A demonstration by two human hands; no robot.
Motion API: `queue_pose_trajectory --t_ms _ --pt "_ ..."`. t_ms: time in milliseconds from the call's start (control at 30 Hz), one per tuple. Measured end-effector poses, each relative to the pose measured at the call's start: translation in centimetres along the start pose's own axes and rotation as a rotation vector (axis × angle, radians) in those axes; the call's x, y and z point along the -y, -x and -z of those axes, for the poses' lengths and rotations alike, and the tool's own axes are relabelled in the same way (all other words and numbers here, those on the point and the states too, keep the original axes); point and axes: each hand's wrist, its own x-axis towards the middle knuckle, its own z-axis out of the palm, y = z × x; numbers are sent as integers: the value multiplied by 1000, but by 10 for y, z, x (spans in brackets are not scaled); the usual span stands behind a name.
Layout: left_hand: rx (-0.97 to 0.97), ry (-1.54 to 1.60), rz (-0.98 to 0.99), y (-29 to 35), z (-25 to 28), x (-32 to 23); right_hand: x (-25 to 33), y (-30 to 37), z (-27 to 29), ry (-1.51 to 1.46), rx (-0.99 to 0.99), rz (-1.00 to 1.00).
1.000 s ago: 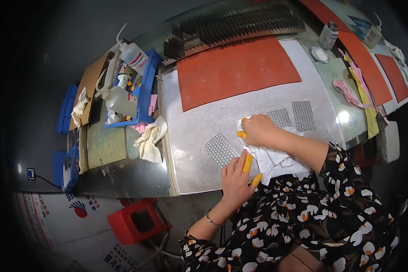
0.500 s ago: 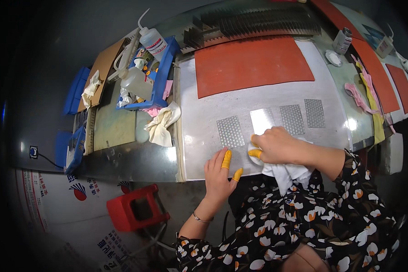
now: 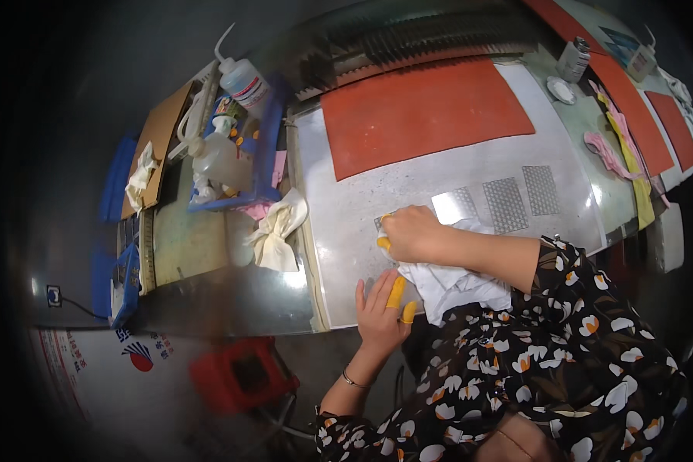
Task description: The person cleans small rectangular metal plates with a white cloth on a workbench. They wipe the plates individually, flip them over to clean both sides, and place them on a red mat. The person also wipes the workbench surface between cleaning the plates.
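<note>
My right hand (image 3: 414,233) is closed round a bunched white cloth (image 3: 460,286), pressing it onto the leftmost thin patterned plate, which lies almost wholly hidden beneath. Yellow finger cots cover some fingertips of both hands. Just nearer to me, my left hand (image 3: 381,314) rests with its fingers stretched out by that plate's near edge and holds nothing. Three more small plates lie in a row to the right: a shiny one (image 3: 453,205), a grey dotted one (image 3: 505,206) and another dotted one (image 3: 540,190).
Behind the plates lies an orange-red mat (image 3: 427,112) on the pale work surface (image 3: 323,231). On the left are a blue basket (image 3: 266,165) with squeeze bottles and a crumpled cream cloth (image 3: 281,231). A slotted rack (image 3: 431,38) stands at the back. Below is a red stool (image 3: 242,373).
My right hand has carried the white cloth leftward from the shiny plate onto the leftmost plate. The head view has shifted a little, and my left hand stays close to that plate.
</note>
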Motion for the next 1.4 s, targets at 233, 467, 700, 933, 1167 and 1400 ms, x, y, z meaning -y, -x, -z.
queue_pose_trajectory --t_ms 233,467,700,933,1167,1400 --pt "-338 470 371 -26 8 -8 5 55 -6 -94 95 212" --pt "233 219 -24 -162 -37 -91 -73 178 65 -561 256 259" --pt "531 -25 -167 -222 -124 -150 -199 298 98 -843 -340 -224" --pt "501 -66 -461 -233 -113 -167 -245 312 84 -1068 -652 -396" --pt "482 227 -213 -241 -97 -190 -254 307 85 -1078 -609 -345" --pt "491 169 -149 -213 -98 -148 -256 311 89 -1059 -577 -364"
